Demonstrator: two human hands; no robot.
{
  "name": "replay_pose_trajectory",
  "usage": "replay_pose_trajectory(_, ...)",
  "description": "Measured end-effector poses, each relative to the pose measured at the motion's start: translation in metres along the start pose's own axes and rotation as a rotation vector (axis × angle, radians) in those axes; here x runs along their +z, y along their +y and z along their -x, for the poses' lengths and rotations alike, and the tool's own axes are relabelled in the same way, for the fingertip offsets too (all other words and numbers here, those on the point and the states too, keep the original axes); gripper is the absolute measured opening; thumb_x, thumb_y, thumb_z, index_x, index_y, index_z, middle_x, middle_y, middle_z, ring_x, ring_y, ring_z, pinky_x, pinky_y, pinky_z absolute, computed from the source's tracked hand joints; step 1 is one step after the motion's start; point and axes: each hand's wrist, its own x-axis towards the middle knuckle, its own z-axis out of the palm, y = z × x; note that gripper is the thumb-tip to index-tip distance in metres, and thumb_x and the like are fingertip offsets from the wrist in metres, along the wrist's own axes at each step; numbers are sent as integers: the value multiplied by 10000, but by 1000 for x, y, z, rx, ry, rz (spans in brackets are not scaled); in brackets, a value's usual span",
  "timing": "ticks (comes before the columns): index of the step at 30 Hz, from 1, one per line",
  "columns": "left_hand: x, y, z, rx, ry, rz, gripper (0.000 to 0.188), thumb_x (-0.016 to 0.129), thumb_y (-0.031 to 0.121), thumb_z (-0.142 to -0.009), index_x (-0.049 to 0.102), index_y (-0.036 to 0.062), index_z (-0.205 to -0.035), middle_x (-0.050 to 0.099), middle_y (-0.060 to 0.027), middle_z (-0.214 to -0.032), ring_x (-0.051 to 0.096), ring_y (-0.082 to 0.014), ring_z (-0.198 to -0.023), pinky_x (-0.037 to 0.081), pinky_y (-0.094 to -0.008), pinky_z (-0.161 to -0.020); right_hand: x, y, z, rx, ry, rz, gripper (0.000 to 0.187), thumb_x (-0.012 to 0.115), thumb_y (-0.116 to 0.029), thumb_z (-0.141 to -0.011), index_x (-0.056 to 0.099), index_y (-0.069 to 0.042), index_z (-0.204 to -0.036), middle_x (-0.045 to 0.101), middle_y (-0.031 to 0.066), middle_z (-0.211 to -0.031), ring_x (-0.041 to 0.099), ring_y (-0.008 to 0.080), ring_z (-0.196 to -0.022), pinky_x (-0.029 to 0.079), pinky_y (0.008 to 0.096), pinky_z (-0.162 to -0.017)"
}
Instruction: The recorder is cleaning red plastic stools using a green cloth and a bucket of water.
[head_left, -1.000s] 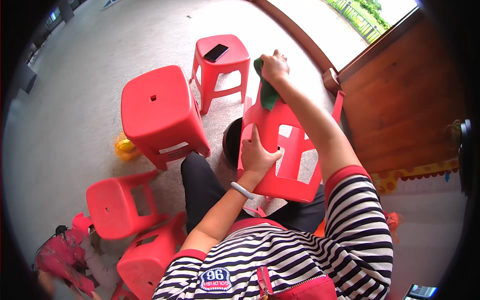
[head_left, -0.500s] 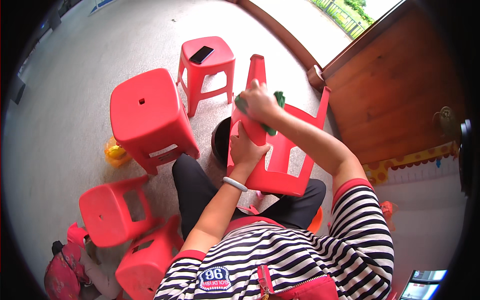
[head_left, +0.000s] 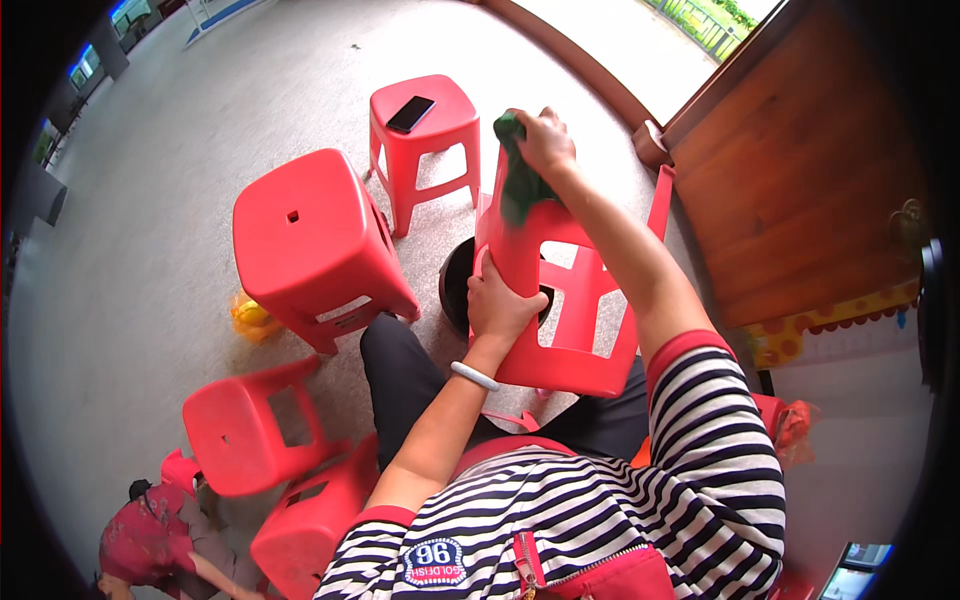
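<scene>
The left hand (head_left: pixel 503 303) grips the tipped stool (head_left: pixel 565 372) at the lap (head_left: pixel 608 422); the right hand (head_left: pixel 546 142) clutches a cloth (head_left: pixel 520 188) against one leg (head_left: pixel 516 245). Floor (head_left: pixel 200 140) stretches wide leftward; a door (head_left: pixel 800 180) bounds the right.

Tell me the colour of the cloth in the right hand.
The cloth is green; head view.

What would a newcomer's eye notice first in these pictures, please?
Probably the red stool near the picture's centre, legs pointing away: the left grip holds it, the right grip has a green cloth at one leg. To its left stand two upright red stools, the farther one bearing a dark phone.
</scene>
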Motion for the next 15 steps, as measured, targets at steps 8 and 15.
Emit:
replay_pose_trajectory(8, -3, -3, -4, 12, -9, 1, 1115, 827, 347, -575, 293, 91, -1519, 562, -302, -1232, 615, -436, -1104, 524, -466, -976, -2, 3, -5, 159, -39, -113, 439, 695, -364, -880, 626, -262, -1301, 605, 178, -1227, 616, 375, -1146, 534, 456, -953)
replay_pose_trajectory(15, -6, -6, -3, -15, -40, -19, 1159, 843, 368, -571, 252, 109, -1533, 533, -285, -1256, 613, -437, -1112, 522, -462, -973, -33, 9, 47, -36, -278, -134, 411, 693, -337, -837, 682, -263, -1241, 628, 173, -1190, 612, 368, -1148, 508, 463, -978)
